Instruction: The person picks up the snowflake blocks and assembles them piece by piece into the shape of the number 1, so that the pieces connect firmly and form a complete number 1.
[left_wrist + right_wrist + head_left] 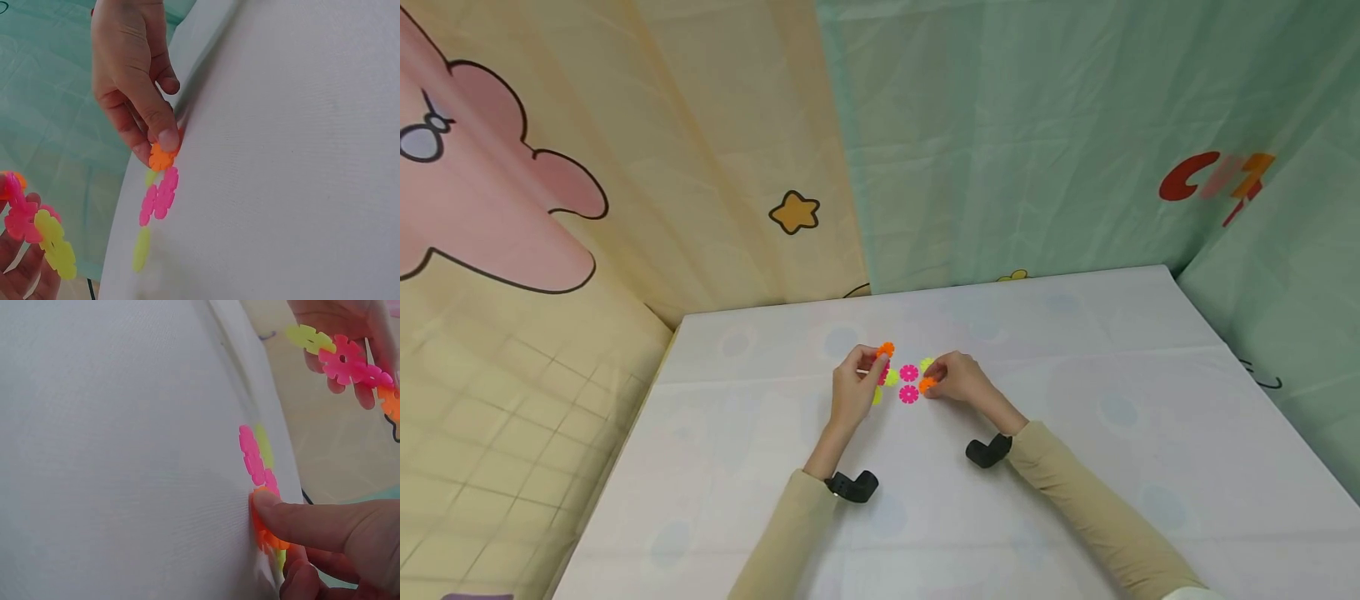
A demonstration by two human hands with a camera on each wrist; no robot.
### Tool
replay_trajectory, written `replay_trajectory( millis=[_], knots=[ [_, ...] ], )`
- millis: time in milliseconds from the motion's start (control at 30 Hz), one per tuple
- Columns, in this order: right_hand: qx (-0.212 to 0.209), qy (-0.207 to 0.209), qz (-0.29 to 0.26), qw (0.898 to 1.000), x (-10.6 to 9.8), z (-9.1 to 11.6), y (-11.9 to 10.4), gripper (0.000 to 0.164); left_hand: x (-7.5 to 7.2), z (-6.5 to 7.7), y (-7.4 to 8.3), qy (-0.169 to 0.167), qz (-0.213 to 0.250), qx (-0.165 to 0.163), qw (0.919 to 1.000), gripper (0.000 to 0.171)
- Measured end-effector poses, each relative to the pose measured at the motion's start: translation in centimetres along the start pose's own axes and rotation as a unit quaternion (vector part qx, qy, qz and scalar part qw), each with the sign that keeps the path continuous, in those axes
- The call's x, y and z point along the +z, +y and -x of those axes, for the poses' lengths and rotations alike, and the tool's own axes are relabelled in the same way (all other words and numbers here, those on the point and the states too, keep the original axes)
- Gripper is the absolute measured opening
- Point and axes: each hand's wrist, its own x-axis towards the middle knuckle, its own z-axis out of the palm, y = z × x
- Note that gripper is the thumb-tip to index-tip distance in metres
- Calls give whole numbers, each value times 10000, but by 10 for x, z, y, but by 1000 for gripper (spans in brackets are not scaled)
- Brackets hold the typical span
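My left hand [852, 390] is raised off the table, holding a small chain of joined plastic snowflake pieces. In the right wrist view the chain shows an orange piece [389, 402], pink pieces [342, 359] and a yellow piece [310, 339] at its far end. My right hand [964, 381] pinches an orange snowflake piece [162, 157] between thumb and fingers, close over the tabletop. Between the hands lie two pink snowflake pieces [908, 394]. One yellow piece [927, 364] is beside the right fingers, and another yellow piece [142, 249] lies on the left-hand side.
A white cloth with faint round spots covers the table [1000, 517]. Behind it hang a yellow curtain [722, 150] and a green curtain [1037, 150] with printed figures. Each wrist wears a black camera [853, 487].
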Motion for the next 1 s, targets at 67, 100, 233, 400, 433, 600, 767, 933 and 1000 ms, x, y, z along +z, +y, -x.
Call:
replay_trajectory(
  millis=[67,100,233,400,433,600,767,933,1000],
  knots=[
    [-27,-26,14,10000,-1,0,1,27,0,0,0,-14,-30,-14,10000,16],
    [-34,-36,5,10000,-1,0,2,26,0,0,-1,-26,-44,-18,10000,16],
    [-114,-165,-95,9998,-3,0,5,18,1,2,-1,-94,-87,-34,9999,15],
    [-190,-368,-472,9980,-9,0,6,15,1,2,-1,-73,-92,-29,9999,16],
    [-213,-369,-541,9976,-10,0,5,17,1,2,-1,-62,-84,-33,9999,16],
    [-296,-178,-820,9960,-17,2,1,21,1,2,2,-90,-62,-98,9999,17],
    [-488,243,-944,9940,-22,3,-4,21,2,2,3,-124,-16,-102,9999,16],
    [-601,634,-1138,9897,-27,6,-9,23,4,2,2,-139,-19,-27,9999,16],
    [-663,744,-1238,9873,-29,8,-11,23,5,1,1,-166,-10,-18,9999,16]
  ],
)
